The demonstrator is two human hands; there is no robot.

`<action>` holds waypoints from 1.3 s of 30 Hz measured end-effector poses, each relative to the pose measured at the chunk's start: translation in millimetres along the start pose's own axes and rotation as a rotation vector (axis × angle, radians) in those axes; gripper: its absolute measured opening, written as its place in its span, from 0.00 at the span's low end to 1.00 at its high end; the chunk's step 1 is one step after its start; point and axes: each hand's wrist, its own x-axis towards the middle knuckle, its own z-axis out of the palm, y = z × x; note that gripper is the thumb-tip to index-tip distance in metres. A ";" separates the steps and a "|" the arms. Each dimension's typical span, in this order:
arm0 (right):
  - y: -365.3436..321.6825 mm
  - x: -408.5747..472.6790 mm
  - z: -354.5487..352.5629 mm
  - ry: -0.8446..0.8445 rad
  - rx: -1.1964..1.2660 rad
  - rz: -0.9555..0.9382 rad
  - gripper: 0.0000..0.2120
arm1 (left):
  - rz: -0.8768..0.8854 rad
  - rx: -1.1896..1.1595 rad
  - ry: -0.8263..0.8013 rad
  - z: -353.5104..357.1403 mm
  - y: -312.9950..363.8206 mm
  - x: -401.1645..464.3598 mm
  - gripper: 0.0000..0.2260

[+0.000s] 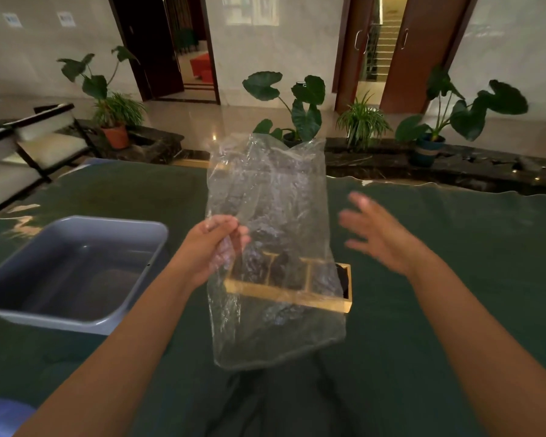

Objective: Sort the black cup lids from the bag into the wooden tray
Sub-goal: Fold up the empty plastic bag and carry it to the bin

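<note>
A clear plastic bag (275, 216) hangs upright in the air at the centre, and it looks empty. My left hand (212, 244) pinches its left edge about halfway up. My right hand (382, 234) hovers to the right of the bag, fingers spread and blurred, holding nothing. Behind and below the bag lies the wooden tray (344, 305) with divided compartments, on the green cloth. Dark shapes, probably black lids (341, 275), fill the compartments, seen mostly through the plastic.
A grey plastic tub (133, 298) stands on the table (454, 279) to the left of the tray. Green cloth covers the table. Potted plants (300, 111) line a dark ledge past its far edge. Chairs (48, 143) stand at the far left.
</note>
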 end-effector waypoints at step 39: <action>-5.2 12.3 -15.2 -0.432 -0.117 0.101 0.24 | 0.038 0.093 -0.270 -83.9 28.2 6.6 0.20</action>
